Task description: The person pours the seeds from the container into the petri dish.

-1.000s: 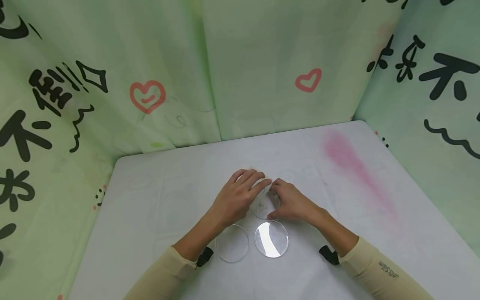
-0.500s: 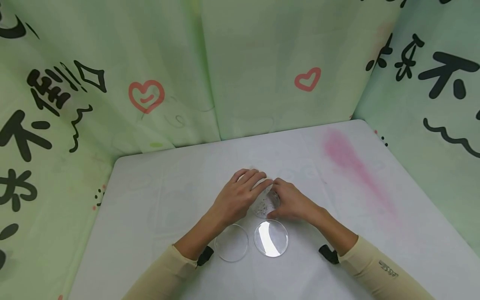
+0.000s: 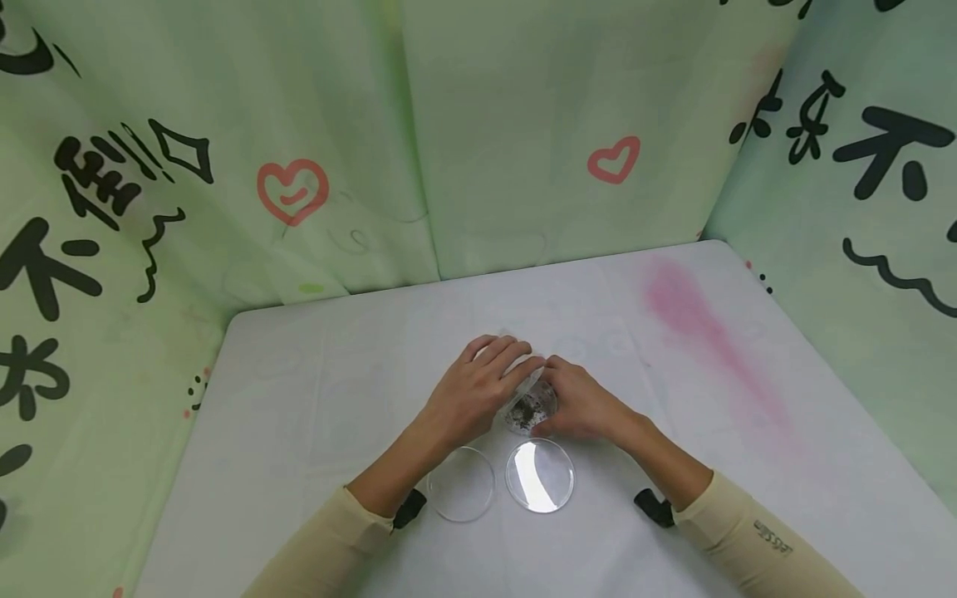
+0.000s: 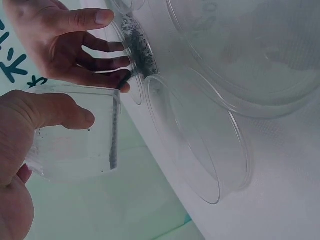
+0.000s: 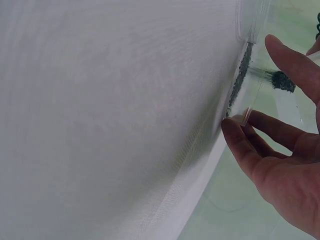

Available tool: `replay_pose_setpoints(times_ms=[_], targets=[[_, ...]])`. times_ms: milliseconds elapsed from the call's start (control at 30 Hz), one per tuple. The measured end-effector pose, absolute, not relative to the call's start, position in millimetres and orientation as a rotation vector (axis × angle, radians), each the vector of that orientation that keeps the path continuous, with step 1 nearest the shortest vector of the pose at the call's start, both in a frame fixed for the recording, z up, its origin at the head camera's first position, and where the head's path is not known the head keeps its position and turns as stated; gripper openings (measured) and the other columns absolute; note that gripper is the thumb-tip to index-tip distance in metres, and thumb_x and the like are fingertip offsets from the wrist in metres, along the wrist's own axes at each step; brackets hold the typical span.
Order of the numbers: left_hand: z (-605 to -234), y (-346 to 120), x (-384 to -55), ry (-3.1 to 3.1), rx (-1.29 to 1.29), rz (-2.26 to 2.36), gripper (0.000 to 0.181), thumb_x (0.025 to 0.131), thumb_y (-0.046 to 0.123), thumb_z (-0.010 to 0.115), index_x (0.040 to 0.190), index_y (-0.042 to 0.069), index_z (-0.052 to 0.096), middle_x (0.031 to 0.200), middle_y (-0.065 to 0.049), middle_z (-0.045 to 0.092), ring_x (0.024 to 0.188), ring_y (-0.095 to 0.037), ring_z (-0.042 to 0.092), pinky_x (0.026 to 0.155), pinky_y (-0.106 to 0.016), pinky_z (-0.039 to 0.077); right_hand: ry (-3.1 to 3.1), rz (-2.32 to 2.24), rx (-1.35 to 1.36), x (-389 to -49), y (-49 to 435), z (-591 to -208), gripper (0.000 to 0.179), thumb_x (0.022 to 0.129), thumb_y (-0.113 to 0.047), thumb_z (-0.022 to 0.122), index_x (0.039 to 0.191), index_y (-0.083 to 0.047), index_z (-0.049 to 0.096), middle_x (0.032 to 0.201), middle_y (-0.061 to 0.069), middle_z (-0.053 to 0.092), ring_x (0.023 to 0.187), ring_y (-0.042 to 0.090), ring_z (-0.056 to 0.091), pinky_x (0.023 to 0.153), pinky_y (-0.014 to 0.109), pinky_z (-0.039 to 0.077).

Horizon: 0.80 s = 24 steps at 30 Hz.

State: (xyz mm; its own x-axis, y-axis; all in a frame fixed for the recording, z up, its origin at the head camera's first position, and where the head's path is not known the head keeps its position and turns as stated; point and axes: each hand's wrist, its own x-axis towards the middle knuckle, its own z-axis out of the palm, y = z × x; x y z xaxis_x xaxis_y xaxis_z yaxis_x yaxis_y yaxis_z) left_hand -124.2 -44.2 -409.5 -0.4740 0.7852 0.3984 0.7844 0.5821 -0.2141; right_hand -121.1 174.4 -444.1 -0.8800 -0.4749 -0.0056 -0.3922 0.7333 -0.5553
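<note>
My left hand (image 3: 471, 394) grips a clear plastic container (image 4: 95, 152), tipped over a petri dish (image 3: 529, 413). Dark grains (image 4: 138, 47) lie in that dish, and the right wrist view catches more of them (image 5: 260, 73) falling from a dark clump (image 5: 283, 81) in the container. My right hand (image 3: 586, 403) holds the dish by its rim, thumb at the near side and fingers at the far side. From the head view, the container is mostly hidden behind my left hand.
Two clear round dishes stand nearer to me: one on the left (image 3: 461, 490) and one on the right (image 3: 549, 477) that reflects light. A white cloth (image 3: 359, 374) with a pink stain (image 3: 695, 324) covers the table. Green curtains (image 3: 508, 108) surround it.
The dish held by my right hand has gone from nearly bare to holding a dark heap of grains. Both hands have stayed almost in place.
</note>
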Motion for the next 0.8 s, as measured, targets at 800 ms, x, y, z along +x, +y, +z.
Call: replay_pose_setpoints(times_ms=[800], targets=[[-414.6, -51.2, -126.7, -2.386, -1.21, -0.086, 0.057, 0.087, 0.0, 0.071, 0.14, 0.02, 0.062, 0.138, -0.001, 0.061, 0.134, -0.022, 0.054, 0.116, -0.039, 0.041, 2.777, -0.837, -0.671, -121.1, 173.4, -443.9, 0.071, 0.067, -0.023, 0.097, 0.124, 0.006, 0.067, 0.121, 0.016, 0.063, 0.113, 0.035, 0.064, 0.102, 0.052, 0.053]])
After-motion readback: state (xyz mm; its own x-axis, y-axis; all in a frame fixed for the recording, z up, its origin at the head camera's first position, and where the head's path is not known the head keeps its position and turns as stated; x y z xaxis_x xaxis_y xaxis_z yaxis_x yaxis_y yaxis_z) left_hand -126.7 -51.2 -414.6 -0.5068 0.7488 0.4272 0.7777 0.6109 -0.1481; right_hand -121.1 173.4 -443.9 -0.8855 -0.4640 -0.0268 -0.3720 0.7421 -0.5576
